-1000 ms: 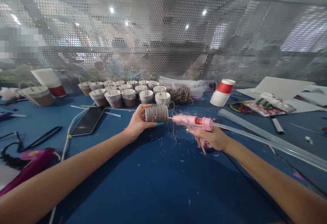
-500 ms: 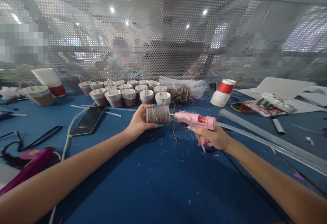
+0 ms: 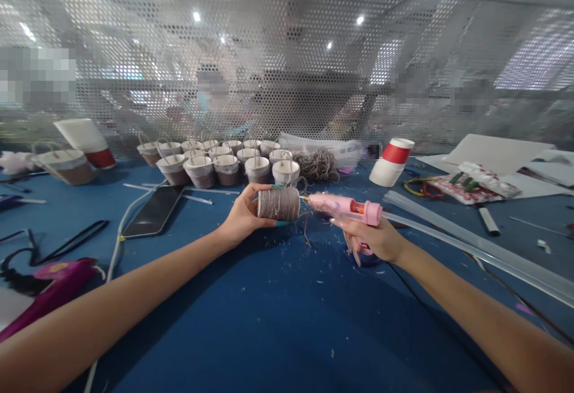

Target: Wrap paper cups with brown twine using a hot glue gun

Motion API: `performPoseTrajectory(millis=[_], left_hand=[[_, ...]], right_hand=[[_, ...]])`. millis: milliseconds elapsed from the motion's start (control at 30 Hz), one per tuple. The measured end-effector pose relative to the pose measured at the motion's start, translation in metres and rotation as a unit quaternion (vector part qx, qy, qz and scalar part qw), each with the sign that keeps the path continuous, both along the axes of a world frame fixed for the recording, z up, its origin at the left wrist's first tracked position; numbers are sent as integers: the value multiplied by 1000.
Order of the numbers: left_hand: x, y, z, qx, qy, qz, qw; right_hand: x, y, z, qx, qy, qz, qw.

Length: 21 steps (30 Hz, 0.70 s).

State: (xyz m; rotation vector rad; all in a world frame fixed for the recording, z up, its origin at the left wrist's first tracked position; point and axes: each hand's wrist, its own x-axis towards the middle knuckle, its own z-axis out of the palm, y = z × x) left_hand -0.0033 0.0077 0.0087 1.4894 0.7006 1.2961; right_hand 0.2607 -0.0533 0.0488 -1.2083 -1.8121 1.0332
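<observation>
the left hand (image 3: pixel 242 216) is grasping a cord-wrapped cylinder (image 3: pixel 278 204), which is lying sideways in its grip over the middle of the worktop (image 3: pixel 269 321). the right hand (image 3: pixel 380 238) is clenching around a pink glue gun (image 3: pixel 336 203), whose nozzle (image 3: pixel 305 198) is pointing at the cylinder's right end. small pails (image 3: pixel 200 173) are standing toward the far edge, tangled cord (image 3: pixel 319 165) lying beside them.

Note close ring striping on the grey cord-wound cylinder (image 3: pixel 278 204); an orange section (image 3: pixel 357 208) in the pink plastic glue gun (image 3: pixel 332 204); teal nails (image 3: pixel 281 223) on the left hand (image 3: pixel 242 218); plain blue across the flat tabletop (image 3: pixel 287 315).
</observation>
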Motion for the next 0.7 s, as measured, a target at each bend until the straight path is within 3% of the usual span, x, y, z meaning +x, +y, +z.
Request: performPoseTrajectory(millis=[433, 533, 600, 700], left_hand=[[0, -3, 3, -5, 19, -15, 1000], [1, -4, 3, -7, 21, -22, 1000], [1, -4, 3, -6, 15, -20, 1000], [1, -4, 3, -10, 3, -16, 1000]], right_hand=[[1, 1, -2, -18, -6, -20, 1000], [2, 3, -1, 41, -36, -18, 998], [6, 7, 0, 123, -82, -59, 987], [16, 15, 2, 278, -216, -135, 926]])
